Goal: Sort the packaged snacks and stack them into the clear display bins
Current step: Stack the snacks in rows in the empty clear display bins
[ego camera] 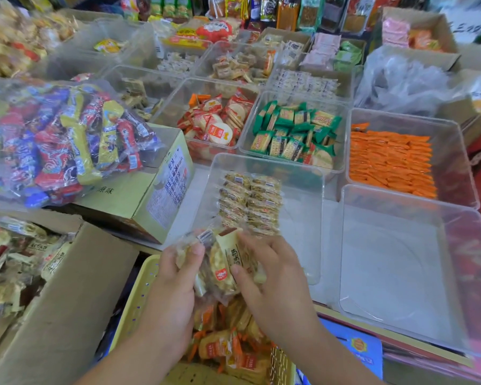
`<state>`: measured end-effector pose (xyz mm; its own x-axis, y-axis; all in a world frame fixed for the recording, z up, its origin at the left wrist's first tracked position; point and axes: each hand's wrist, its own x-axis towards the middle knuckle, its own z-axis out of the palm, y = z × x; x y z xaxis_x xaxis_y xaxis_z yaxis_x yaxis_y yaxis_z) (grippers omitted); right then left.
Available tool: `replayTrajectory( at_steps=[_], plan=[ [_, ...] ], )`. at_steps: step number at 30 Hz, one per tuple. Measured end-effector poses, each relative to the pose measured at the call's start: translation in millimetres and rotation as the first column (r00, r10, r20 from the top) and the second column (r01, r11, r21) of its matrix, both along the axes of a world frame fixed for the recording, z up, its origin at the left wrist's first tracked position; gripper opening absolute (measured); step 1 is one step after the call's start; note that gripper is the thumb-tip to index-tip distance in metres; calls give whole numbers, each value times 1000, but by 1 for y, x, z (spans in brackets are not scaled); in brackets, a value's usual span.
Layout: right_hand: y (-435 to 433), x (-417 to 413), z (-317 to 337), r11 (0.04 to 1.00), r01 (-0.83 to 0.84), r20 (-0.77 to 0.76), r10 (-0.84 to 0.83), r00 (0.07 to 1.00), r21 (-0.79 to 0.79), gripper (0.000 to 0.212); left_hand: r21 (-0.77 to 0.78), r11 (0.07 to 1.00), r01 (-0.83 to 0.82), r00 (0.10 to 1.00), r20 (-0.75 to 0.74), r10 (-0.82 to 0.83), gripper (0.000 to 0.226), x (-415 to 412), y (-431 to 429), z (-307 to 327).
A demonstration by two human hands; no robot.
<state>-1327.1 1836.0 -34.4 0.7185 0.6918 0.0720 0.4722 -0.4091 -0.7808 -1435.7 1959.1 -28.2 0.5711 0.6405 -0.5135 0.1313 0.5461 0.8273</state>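
Clear bin point(303, 218), centre of the counter: holds two neat rows of packets point(250, 204) along its left side. Yellow basket point(139, 295), just before the bin: loose orange-wrapped snacks point(222, 345) inside. Left hand point(175, 284) and right hand point(278, 284), both above the basket: fingers and thumbs curled round one bundle point(225, 265) of beige snack packs, gripped from either side. Bundle sits at the bin's near wall, not inside it; exact contact cannot be told.

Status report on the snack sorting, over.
Left hand and right hand both gripping a bundle of beige snack packets. Clear bin just ahead, two rows of packets stacked inside. Nothing between bundle and bin.
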Motion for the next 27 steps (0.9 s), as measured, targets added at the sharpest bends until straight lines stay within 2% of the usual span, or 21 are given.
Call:
replayTrajectory(
  at_steps=[1,4,5,9,11,13,15,16,18,22,24,27],
  plan=[
    [0,-2,0,1000,-18,-36,18,999,-3,64,11,1000,18,1000,2,-18,58,0,0,-1],
    [2,-4,-3,999,-21,-117,18,993,-31,93,27,999,44,999,5,-44,50,1,-3,-5],
    [3,-3,-5,999,-8,-124,4,992,-37,93,29,998,53,999,2,-53,49,2,-3,-7],
    [0,23,-12,1000,24,-153,-24,988,-5,44,18,998,63,998,-12,-63,43,7,-2,-15],
    [-9,51,-10,998,16,-100,-22,995,-64,35,1,999,40,999,-19,-40,42,9,3,-17],
    [-18,85,-7,982,-28,17,31,999,-187,34,-13,1000,15,1000,-17,-15,44,8,9,-19],
    [-21,114,-4,878,-111,118,186,976,-465,35,-26,1000,-2,1000,-7,2,43,6,13,-20],
    [-21,123,-4,784,-135,142,273,951,-607,37,-34,999,-12,1000,5,12,42,5,14,-20],
    [-15,132,-9,610,-163,141,419,897,-776,44,-45,999,-25,999,18,26,40,3,15,-22],
    [6,128,-32,385,-158,146,649,747,-909,41,-33,999,-19,1000,6,19,35,1,15,-23],
    [12,125,-45,303,-165,81,658,748,-939,33,-23,999,-25,1000,0,25,35,-1,16,-23],
    [16,124,-65,228,-226,-56,576,815,-947,21,-13,999,-35,999,-2,35,42,-4,16,-22]
  ],
)
